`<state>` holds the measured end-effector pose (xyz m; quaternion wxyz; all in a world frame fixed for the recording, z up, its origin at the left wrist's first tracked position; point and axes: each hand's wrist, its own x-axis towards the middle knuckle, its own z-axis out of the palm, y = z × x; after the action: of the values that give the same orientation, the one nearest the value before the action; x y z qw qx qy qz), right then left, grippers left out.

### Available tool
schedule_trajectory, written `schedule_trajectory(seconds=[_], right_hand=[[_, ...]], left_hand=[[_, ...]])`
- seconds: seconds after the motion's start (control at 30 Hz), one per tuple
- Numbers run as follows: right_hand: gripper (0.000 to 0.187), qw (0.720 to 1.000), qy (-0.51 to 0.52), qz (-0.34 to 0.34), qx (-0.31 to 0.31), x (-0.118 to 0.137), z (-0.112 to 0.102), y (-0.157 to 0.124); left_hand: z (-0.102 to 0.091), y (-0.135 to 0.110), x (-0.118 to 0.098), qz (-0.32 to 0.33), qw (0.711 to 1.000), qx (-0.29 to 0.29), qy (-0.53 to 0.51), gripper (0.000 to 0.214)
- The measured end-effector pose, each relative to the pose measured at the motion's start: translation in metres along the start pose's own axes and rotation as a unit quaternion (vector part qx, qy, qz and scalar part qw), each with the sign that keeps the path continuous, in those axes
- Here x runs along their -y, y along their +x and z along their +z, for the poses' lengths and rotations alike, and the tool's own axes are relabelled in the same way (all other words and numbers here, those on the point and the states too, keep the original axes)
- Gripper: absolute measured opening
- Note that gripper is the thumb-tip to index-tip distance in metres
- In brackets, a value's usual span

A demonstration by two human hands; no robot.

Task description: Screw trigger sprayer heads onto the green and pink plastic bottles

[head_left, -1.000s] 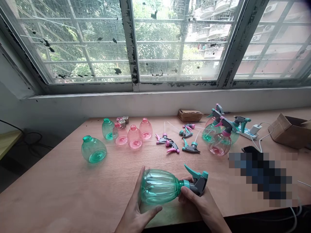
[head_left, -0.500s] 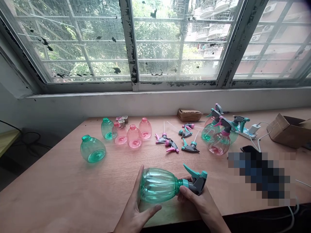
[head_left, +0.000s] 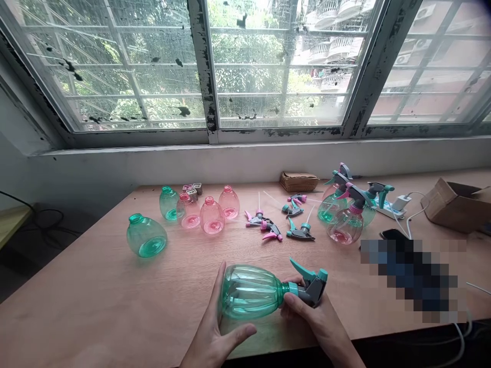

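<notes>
A clear green spray bottle [head_left: 251,292] lies on its side just above the table's near edge, its teal and grey trigger head [head_left: 311,285] pointing right. My left hand [head_left: 215,332] cups the bottle's round base, fingers wrapped under it. My right hand [head_left: 314,319] grips the neck and trigger head. Loose trigger heads [head_left: 270,229] with thin tubes lie in the middle of the wooden table [head_left: 95,296].
Empty bottles stand at the back left: a green one [head_left: 146,237] apart from the rest, another green [head_left: 169,203] and three pink [head_left: 212,216]. Assembled spray bottles [head_left: 347,214] cluster at the right, near a power strip [head_left: 391,208], a phone [head_left: 393,235] and a cardboard box [head_left: 456,204].
</notes>
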<state>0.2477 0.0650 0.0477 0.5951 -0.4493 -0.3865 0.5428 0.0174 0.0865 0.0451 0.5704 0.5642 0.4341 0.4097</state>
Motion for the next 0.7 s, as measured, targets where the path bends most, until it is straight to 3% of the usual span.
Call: schedule_trajectory(seconds=[0.27,0.43,0.57,0.7], right_hand=[[0.043,1.000,-0.008,0.006,-0.013,-0.0012,-0.0002,0.0008],[0.044,1.000,-0.008,0.012,-0.010,-0.0019,-0.0004,0.0008],[0.047,0.999,-0.019,0.026,-0.013,-0.0032,-0.0020,-0.0003],[0.048,0.999,-0.029,0.020,-0.016,-0.0040,-0.0024,0.0003]], left_hand=[[0.0029,-0.0008,-0.0054,0.009,1.000,-0.010,0.017,0.091],[0.0045,-0.0007,-0.0065,0.010,1.000,-0.030,-0.001,0.105],[0.0014,0.0010,-0.0026,0.007,1.000,-0.015,-0.006,0.092],[0.0045,-0.0008,-0.0085,0.005,1.000,-0.019,0.016,0.093]])
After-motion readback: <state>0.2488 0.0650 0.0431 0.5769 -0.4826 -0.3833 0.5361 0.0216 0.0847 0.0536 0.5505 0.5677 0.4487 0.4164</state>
